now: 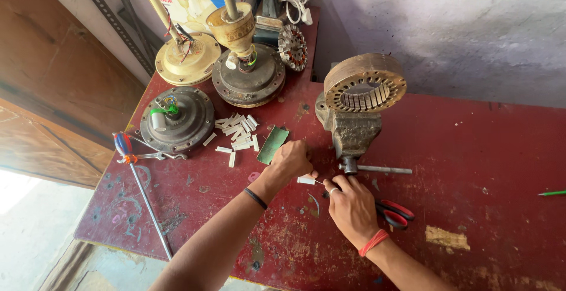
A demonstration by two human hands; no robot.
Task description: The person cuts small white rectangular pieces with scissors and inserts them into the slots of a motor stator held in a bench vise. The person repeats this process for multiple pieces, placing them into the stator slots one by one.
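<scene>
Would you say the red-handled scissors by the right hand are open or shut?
Cannot tell: the right hand covers the blades of the scissors; only the two red handles show, lying on the red table.

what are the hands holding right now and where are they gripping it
Both hands, left hand and right hand, pinch a small white strip, apparently one at each end.

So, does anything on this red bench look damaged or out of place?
The red bench top is worn: paint has chipped off in a bare patch near the front right. White insulation strips lie scattered loosely beside the motor housing. A screwdriver overhangs the front edge.
</scene>
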